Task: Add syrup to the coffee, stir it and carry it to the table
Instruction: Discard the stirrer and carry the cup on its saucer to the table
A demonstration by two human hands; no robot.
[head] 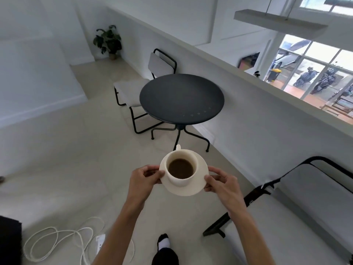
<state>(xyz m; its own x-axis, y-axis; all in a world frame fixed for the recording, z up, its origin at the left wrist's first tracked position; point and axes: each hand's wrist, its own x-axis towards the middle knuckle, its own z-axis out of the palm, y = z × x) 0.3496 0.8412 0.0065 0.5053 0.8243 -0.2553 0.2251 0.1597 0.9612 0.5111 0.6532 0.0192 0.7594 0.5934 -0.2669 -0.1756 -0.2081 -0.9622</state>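
L fingers: left hand pinches the saucer's left rim, thumb on top, fingers curled under.
R fingers: right hand pinches the right rim the same way, thumb on top, fingers under.
Saucer: 1, cream saucer, round, smooth matte, held in the air between both hands, above the floor.
Cup: 1, cream coffee cup, round, thick wall, sits upright on the saucer; handle points away from the person.
Coffee: dark brown coffee, surface well below the rim.
Table: 1 round table, dark grey matte top w/ fine texture, thin black metal legs; stands ahead of the cup, well apart from it, nothing on top.
Chairs: 2; far chair behind the table, black tube frame w/ pale grey pads; near chair at right, same build.
Floor: pale beige tiles, smooth.
Cable: 1 white cable, looped loosely on the floor at lower left.
Plant: 1 potted plant, dark leaves, in the far corner.
Foot: 1 foot in view, black-and-white sock.
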